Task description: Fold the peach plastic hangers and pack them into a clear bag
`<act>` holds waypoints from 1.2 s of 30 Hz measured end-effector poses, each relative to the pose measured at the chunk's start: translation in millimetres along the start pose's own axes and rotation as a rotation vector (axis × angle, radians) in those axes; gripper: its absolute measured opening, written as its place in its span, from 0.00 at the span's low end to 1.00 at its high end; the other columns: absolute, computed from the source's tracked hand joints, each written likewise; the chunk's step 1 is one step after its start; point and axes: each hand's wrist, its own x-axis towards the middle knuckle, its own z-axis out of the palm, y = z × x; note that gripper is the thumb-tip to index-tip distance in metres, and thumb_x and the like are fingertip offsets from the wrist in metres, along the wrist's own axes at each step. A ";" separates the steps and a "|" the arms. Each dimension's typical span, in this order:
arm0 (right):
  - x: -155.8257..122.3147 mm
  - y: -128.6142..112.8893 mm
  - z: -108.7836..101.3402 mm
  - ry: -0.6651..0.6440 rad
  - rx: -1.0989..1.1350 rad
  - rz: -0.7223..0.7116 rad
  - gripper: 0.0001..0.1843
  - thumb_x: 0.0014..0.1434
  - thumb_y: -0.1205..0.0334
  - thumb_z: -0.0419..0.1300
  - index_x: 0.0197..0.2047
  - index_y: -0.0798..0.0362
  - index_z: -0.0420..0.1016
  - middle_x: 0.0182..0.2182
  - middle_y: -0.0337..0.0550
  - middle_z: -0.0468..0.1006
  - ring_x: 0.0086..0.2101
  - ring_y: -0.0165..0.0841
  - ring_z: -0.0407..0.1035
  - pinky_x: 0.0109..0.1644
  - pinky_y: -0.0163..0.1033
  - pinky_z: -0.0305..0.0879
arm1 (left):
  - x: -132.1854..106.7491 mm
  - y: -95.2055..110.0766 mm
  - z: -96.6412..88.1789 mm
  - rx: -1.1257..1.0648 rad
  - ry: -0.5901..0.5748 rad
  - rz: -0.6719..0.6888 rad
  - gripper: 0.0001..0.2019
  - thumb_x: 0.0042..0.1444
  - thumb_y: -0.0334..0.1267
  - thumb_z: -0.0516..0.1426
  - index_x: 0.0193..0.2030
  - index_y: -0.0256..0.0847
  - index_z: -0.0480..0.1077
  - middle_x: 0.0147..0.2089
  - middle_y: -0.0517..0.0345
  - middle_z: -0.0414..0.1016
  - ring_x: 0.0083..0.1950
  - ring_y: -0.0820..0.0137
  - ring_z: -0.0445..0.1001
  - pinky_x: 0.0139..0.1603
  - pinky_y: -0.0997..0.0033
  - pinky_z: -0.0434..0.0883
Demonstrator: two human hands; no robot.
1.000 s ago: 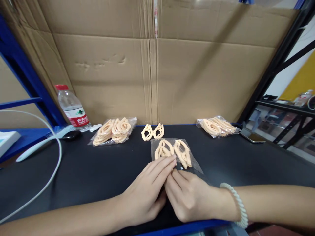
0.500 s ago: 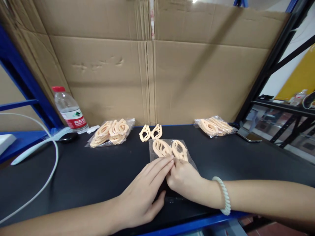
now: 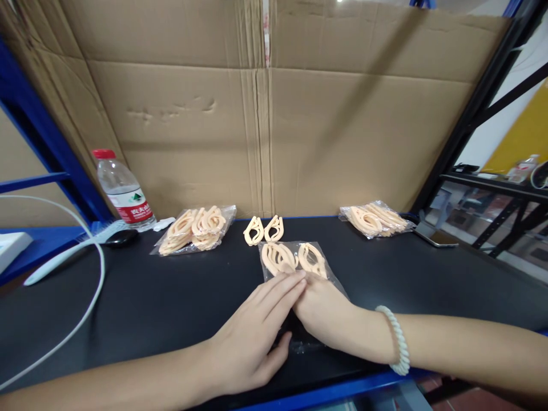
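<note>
A clear plastic bag (image 3: pixel 331 276) lies on the black table (image 3: pixel 171 297) in front of me, with several peach plastic clips (image 3: pixel 280 257) inside it. My left hand (image 3: pixel 257 328) rests flat, fingers stretched out, on the bag's near left edge. My right hand (image 3: pixel 323 308) lies over the bag's near end, its fingertips hidden beneath the left fingers and pressed toward the clips. Two loose peach clips (image 3: pixel 264 229) sit just beyond the bag.
A filled bag of clips (image 3: pixel 194 227) lies at the back left, another bag of clips (image 3: pixel 374 218) at the back right. A water bottle (image 3: pixel 122 191), a white cable (image 3: pixel 92 291) and a phone (image 3: pixel 436 237) are at the sides. A cardboard wall (image 3: pixel 265 125) stands behind.
My right hand has slid forward over the bag toward the clips. The clips have shifted further up inside the bag. My left hand has stayed nearly still.
</note>
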 end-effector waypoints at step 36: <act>-6.3 170.9 66.0 0.108 0.383 0.148 0.18 0.69 0.66 0.47 0.56 0.61 0.70 0.47 0.53 0.70 0.44 0.34 0.69 0.51 0.38 0.66 | 0.1 2.9 -10.4 0.016 -0.005 -0.051 0.39 0.50 0.26 0.53 0.69 0.42 0.44 0.71 0.48 0.52 0.69 0.57 0.54 0.67 0.49 0.59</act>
